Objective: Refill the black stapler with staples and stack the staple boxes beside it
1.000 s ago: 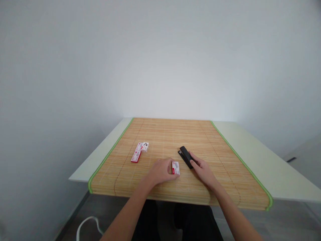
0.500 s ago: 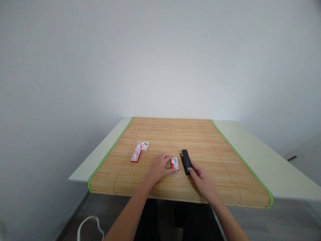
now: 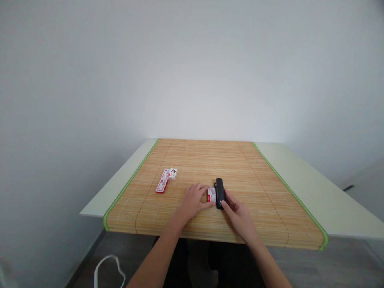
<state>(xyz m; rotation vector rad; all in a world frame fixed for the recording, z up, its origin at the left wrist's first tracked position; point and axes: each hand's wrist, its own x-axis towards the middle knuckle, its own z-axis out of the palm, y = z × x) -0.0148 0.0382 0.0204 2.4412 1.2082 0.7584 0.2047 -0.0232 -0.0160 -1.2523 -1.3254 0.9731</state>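
Near the front middle of the mat, a small red and white box (image 3: 211, 195) lies flat, gripped at its edges between the thumb and fingers of my left hand (image 3: 193, 201). Right beside it is a black stapler (image 3: 220, 193), lying lengthwise away from me. My right hand (image 3: 238, 212) grips the stapler's near end from the right, thumb on top and fingers along the side. The box's right edge sits against the stapler's left side.
To the left lie two flat red and white boxes (image 3: 162, 185) in a line, with a small white box (image 3: 172, 174) touching them. A bamboo mat (image 3: 207, 156) with green edging covers the middle of the white table (image 3: 303, 180). A white cable (image 3: 108, 258) hangs at lower left.
The stapler has shifted left and turned straighter, and the small box has moved right, so the gap between them has closed. Both hands moved along with them.
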